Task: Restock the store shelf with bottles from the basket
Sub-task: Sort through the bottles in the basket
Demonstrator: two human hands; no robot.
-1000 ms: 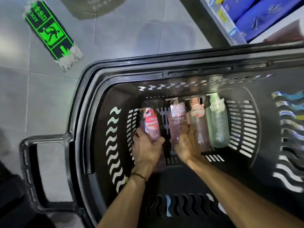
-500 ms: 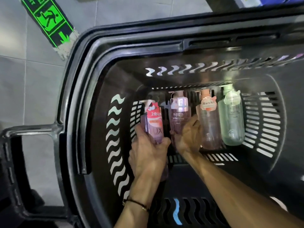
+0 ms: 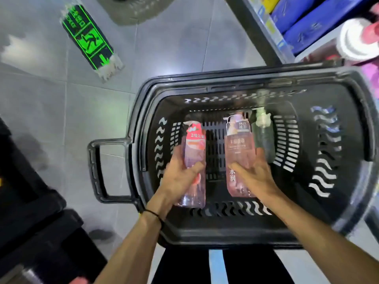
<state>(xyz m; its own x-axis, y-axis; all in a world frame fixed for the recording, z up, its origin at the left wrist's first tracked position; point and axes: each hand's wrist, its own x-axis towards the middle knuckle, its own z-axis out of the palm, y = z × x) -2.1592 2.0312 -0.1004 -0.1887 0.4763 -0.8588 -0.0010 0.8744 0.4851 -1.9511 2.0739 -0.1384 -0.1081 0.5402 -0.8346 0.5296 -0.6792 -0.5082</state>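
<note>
A black plastic basket (image 3: 242,232) stands on the floor below me. My left hand (image 3: 180,177) grips a pink pump bottle with a red label (image 3: 194,148), held above the basket's left half. My right hand (image 3: 254,175) grips a second pink pump bottle with a pale label (image 3: 239,148), held above the middle. A pale green pump bottle (image 3: 263,132) lies on the basket floor to the right of it, partly hidden. The store shelf (image 3: 272,35) runs along the upper right.
Blue packs (image 3: 315,23) and a white-capped pink bottle (image 3: 356,39) sit on the shelf. A green exit sticker (image 3: 90,39) marks the grey tiled floor. Dark crates (image 3: 30,212) stand at the lower left. The basket's handle (image 3: 98,171) sticks out leftward.
Both hands have lifted their bottles up out of the basket. The view has pulled back and up, and the shelf has come into sight again.
</note>
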